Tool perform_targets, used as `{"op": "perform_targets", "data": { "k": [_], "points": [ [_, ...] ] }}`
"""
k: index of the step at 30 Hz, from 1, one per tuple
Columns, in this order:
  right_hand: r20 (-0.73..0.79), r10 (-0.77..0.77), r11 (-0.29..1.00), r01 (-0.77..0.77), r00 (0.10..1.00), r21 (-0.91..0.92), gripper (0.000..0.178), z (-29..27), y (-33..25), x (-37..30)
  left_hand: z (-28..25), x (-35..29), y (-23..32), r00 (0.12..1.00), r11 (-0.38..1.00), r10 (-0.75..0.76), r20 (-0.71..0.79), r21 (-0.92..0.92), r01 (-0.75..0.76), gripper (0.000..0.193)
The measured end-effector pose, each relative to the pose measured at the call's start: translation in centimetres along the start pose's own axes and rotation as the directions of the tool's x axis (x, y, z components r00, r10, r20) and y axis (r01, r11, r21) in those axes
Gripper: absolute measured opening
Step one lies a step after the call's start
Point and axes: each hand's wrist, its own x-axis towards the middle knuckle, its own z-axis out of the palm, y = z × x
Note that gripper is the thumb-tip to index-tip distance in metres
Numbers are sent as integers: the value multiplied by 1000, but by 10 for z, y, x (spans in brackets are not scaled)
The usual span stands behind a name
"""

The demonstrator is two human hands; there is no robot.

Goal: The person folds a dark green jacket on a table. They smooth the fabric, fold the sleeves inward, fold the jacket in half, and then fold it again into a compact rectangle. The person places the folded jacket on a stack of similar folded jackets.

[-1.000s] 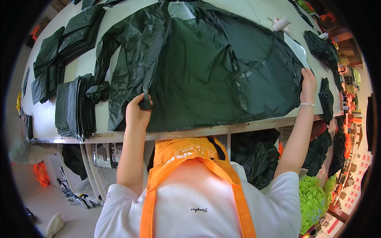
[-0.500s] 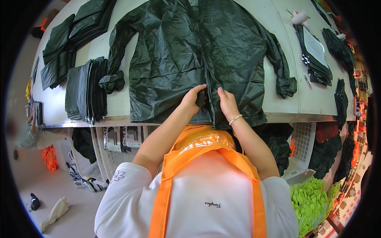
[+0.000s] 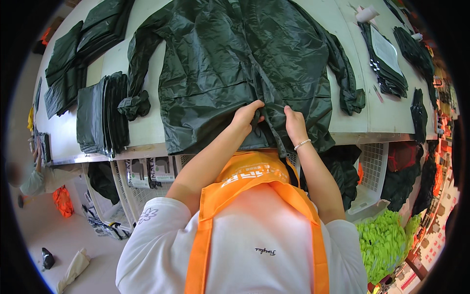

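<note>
A dark green rain jacket (image 3: 208,61) lies spread on the table with its front facing up and its sleeves out to both sides. Near the table's front edge, my left hand (image 3: 248,116) pinches the left front edge of the jacket, low by the hem. My right hand (image 3: 295,126), with a beaded bracelet at the wrist, grips the opposite front edge with the thumb on top. Between the hands the two front edges stand apart at the bottom. Folds of cloth hide some of my fingertips.
Folded dark garments (image 3: 102,115) are stacked on the table (image 3: 149,117) at left. Black packs with a white sheet (image 3: 387,56) and a white roll (image 3: 367,13) lie at right. White crates (image 3: 373,169) stand below; a lime-green heap (image 3: 384,245) is lower right. Another person (image 3: 34,179) is at far left.
Both hands have shifted right, the right one further, and the jacket's front edges are wider apart at the hem. The right front edge now slants outward.
</note>
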Motion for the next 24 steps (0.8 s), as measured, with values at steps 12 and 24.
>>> {"op": "perform_targets", "data": {
  "k": [12, 24],
  "points": [
    [117, -467, 747, 462, 876, -478, 26, 21, -45, -22, -5, 4, 3, 983, 989, -26, 181, 148, -1, 10],
    [132, -561, 784, 575, 818, -233, 6, 2, -35, -56, -1, 3, 3, 995, 999, 21, 101, 31, -25, 8]
  ]
}}
